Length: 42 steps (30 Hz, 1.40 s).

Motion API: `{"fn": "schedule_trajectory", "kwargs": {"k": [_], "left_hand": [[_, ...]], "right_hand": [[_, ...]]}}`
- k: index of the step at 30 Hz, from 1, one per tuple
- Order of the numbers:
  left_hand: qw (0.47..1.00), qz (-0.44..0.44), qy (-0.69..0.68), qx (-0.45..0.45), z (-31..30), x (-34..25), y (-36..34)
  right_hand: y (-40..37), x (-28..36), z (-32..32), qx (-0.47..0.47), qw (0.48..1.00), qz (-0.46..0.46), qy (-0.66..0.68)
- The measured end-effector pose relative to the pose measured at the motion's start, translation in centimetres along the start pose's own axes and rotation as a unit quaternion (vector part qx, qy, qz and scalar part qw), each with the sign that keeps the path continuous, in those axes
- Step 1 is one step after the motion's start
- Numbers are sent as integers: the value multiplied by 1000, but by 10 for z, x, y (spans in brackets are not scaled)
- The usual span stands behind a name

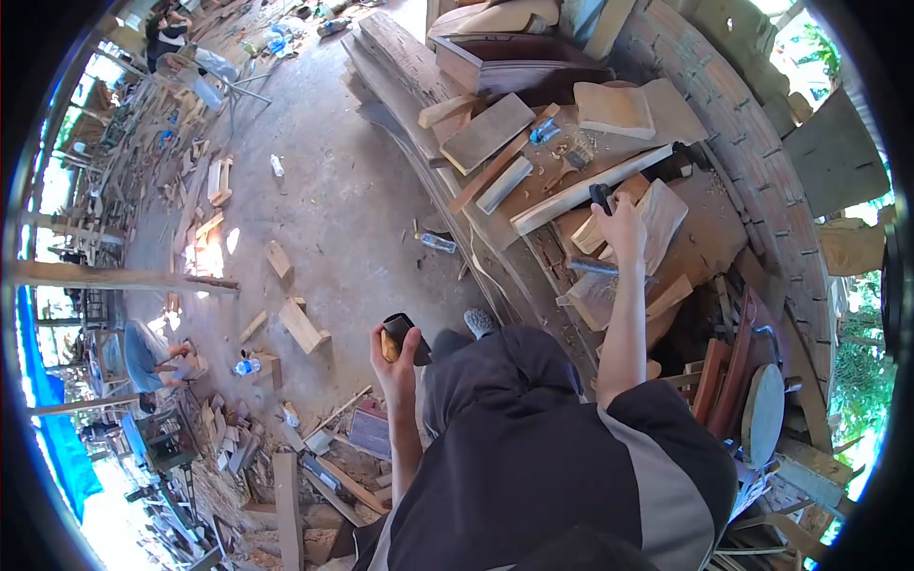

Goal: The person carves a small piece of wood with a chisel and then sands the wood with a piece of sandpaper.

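My left hand (395,359) is closed around a dark, curved object (398,326) with a yellowish-brown piece beside it, held out over the floor. Reaching over the bench, my right hand (621,226) grips a small black object (601,197); its kind cannot be made out. Under and around that hand lie pale wooden boards (664,214). A long light-coloured wooden strip (590,190) runs across the bench just beyond it. Near my right forearm lies a grey bar-like tool (595,265). A wooden mallet-like piece (568,164) and a blue item (545,131) rest farther back among shavings.
A long plank (409,71) borders the bench's left side. Wood blocks (303,325) and a plastic bottle (438,243) lie on the concrete floor (333,200). A brick wall (728,105) stands at right. Two other people are at left, one near a fan (190,76).
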<state>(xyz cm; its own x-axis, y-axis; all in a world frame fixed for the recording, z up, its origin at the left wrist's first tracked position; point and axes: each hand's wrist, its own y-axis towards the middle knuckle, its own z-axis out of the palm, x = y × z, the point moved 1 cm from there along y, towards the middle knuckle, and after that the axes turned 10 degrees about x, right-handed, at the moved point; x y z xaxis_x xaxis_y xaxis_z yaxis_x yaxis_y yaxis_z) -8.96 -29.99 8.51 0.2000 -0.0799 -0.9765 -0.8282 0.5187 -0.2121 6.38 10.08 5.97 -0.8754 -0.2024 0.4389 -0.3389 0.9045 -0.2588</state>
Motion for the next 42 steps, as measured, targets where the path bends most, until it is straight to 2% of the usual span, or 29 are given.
{"fn": "schedule_trajectory", "kwargs": {"k": [4,6,9,12,13,14,15,16,17,19,21,23,24,26,27,29,31,33,34,37,39,40,42], "left_hand": [[999,19,-7,-32,4,-2,-1],[998,37,-9,-59,4,1,-3],[998,12,-22,-55,-4,10,-4],[996,18,-9,-84,-6,3,-2],[997,27,-5,-77,-7,4,1],[997,34,1,-68,-8,5,4],[997,35,8,-70,-10,9,9],[996,43,3,-79,-8,4,15],[997,45,-4,-70,-4,-5,20],[997,54,15,-58,-1,-5,33],[995,71,30,-56,6,-5,49],[993,85,68,-37,12,-20,57],[994,85,63,-42,9,-23,60],[987,137,80,-32,7,-24,66],[989,133,64,-31,9,-48,60],[990,121,68,-32,0,-54,56],[991,101,77,-34,-1,-60,50],[976,152,155,-29,-2,-73,41],[976,148,154,-36,-4,-69,38],[985,152,64,-45,-6,-60,38],[966,247,-17,-68,-6,-60,38],[967,245,-17,-68,-5,-60,40],[940,322,-115,-21,0,-63,50]], "right_hand": [[56,-8,36,-2,998,-30,-51],[78,12,50,23,989,-39,-143],[146,11,104,54,988,-98,-109],[135,42,113,93,978,-126,-140],[113,63,105,71,980,-108,-149],[103,78,107,60,984,-127,-107],[95,85,116,21,977,-204,-55],[83,96,123,12,950,-305,68],[36,131,93,130,930,-305,160],[12,140,140,285,827,-400,273],[-67,173,125,491,682,-281,463],[-120,196,108,571,631,-230,472],[-134,206,111,573,633,-232,466],[-151,220,114,570,634,-305,424],[-157,228,112,573,634,-313,414],[-165,235,105,559,639,-268,455],[-163,238,107,546,635,-290,462],[-167,239,109,504,647,-315,478],[-170,239,106,511,645,-313,474],[-172,233,92,386,727,-342,453],[-176,233,70,387,732,-318,462],[-179,231,62,386,738,-286,474],[-176,226,61,363,740,-295,483]]}}
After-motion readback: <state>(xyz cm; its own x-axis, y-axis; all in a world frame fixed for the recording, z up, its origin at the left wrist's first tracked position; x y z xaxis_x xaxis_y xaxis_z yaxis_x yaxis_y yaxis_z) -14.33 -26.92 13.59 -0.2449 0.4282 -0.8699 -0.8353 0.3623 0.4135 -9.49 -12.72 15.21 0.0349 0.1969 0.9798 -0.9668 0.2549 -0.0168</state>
